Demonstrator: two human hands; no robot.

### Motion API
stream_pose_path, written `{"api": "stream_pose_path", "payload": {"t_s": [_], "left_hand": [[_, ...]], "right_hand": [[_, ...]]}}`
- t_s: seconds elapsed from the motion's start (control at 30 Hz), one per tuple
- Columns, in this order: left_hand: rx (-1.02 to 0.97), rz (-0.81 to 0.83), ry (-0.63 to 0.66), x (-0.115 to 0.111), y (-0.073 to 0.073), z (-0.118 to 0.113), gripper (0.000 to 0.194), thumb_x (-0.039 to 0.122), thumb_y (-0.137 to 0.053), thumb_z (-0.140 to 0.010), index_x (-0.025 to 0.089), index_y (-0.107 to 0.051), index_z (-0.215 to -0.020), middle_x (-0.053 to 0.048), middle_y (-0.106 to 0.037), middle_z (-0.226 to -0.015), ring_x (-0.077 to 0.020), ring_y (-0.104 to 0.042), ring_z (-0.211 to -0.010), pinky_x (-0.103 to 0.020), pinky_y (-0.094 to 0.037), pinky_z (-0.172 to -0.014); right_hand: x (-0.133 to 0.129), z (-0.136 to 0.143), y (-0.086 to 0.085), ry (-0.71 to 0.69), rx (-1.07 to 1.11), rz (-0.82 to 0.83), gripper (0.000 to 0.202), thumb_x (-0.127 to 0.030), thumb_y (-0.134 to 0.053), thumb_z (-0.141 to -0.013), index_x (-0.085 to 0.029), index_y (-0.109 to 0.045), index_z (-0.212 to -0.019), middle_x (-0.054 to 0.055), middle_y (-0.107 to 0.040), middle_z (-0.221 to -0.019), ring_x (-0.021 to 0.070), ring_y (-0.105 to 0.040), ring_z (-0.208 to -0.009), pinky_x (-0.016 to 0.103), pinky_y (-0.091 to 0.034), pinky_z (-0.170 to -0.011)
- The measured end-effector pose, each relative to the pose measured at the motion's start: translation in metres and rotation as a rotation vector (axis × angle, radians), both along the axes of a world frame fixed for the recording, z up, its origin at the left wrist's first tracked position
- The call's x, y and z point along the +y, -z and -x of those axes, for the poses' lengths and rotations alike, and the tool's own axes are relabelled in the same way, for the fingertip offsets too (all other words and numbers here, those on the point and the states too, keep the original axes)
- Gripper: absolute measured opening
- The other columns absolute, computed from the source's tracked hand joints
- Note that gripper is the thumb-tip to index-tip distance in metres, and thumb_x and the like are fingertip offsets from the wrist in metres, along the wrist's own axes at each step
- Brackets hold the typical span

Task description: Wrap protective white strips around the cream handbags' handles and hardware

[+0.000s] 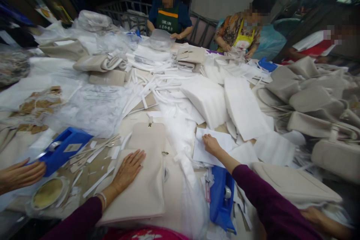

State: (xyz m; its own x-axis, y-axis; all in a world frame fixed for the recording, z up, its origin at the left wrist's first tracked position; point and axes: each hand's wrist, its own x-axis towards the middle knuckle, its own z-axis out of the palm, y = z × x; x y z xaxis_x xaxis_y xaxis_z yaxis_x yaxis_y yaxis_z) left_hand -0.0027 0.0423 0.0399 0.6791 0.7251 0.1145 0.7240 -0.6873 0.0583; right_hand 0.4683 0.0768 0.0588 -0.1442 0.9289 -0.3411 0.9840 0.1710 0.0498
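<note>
My left hand point(128, 170) lies flat, fingers stretched out, on a beige handbag point(140, 191) in front of me. The bag's flap is folded back and shows a small metal clasp at its top. With fingers curled, my right hand point(210, 144) pinches the top of a stack of white paper sheets point(199, 150) to the right of the bag. Between the bag and the paper runs a strip of thin white wrapping point(185, 180). Below the paper stands a blue tape dispenser point(221, 202), partly behind my right forearm.
At left, another person's hand point(25, 174) touches a second blue tape dispenser point(67, 148); a tape roll point(47, 193) lies below. White foam pads point(244, 107) and piled beige bags point(315, 97) fill the right. Another hand point(317, 217) shows at lower right. Several co-workers stand across the table.
</note>
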Motion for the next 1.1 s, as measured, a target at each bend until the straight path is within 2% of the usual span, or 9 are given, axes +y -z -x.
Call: {"api": "stream_pose_path", "payload": {"t_s": [0.2, 0.37, 0.73, 0.93, 1.1], "left_hand": [[-0.039, -0.003, -0.009, -0.002, -0.002, 0.0, 0.047, 0.028, -0.041, -0.093, 0.022, -0.039, -0.14, -0.005, -0.041, -0.145, -0.0217, -0.031, -0.137, -0.039, -0.024, -0.11], [-0.064, 0.008, -0.015, -0.004, -0.005, -0.001, 0.047, 0.026, -0.041, -0.094, 0.022, -0.038, -0.14, -0.006, -0.044, -0.144, -0.0209, -0.031, -0.137, -0.038, -0.025, -0.11], [-0.107, 0.024, -0.024, -0.006, -0.004, 0.001, 0.046, 0.027, -0.038, -0.094, 0.025, -0.037, -0.141, -0.005, -0.046, -0.142, -0.0193, -0.032, -0.136, -0.037, -0.027, -0.109], [-0.107, 0.017, -0.028, -0.007, -0.008, 0.0, 0.046, 0.027, -0.039, -0.094, 0.025, -0.038, -0.14, -0.005, -0.045, -0.142, -0.0198, -0.033, -0.135, -0.037, -0.026, -0.109], [-0.106, 0.015, -0.032, -0.008, -0.007, 0.0, 0.046, 0.027, -0.039, -0.094, 0.025, -0.039, -0.14, -0.005, -0.046, -0.142, -0.0202, -0.034, -0.134, -0.037, -0.027, -0.108]], "right_hand": [[0.006, -0.008, 0.0, -0.045, -0.029, 0.054, 0.025, -0.003, -0.046, -0.078, -0.011, -0.061, -0.096, 0.015, -0.061, -0.102, 0.0242, -0.055, -0.096, 0.029, -0.042, -0.074], [0.009, -0.012, -0.002, -0.031, -0.031, 0.048, 0.022, -0.009, -0.045, -0.081, -0.012, -0.064, -0.093, 0.013, -0.064, -0.099, 0.0228, -0.058, -0.094, 0.028, -0.04, -0.075], [0.014, -0.018, -0.007, 0.132, 0.003, 0.008, 0.023, -0.014, -0.049, -0.077, -0.018, -0.069, -0.088, 0.009, -0.069, -0.089, 0.0192, -0.062, -0.086, 0.025, -0.037, -0.069], [0.018, -0.021, -0.014, 0.215, 0.015, -0.077, 0.026, -0.017, -0.046, -0.08, -0.018, -0.069, -0.092, 0.009, -0.069, -0.091, 0.02, -0.062, -0.085, 0.026, -0.037, -0.067], [0.02, -0.03, -0.021, 0.283, 0.019, -0.11, 0.026, -0.016, -0.046, -0.078, -0.018, -0.071, -0.086, 0.011, -0.07, -0.086, 0.0219, -0.063, -0.085, 0.026, -0.039, -0.069]]}}
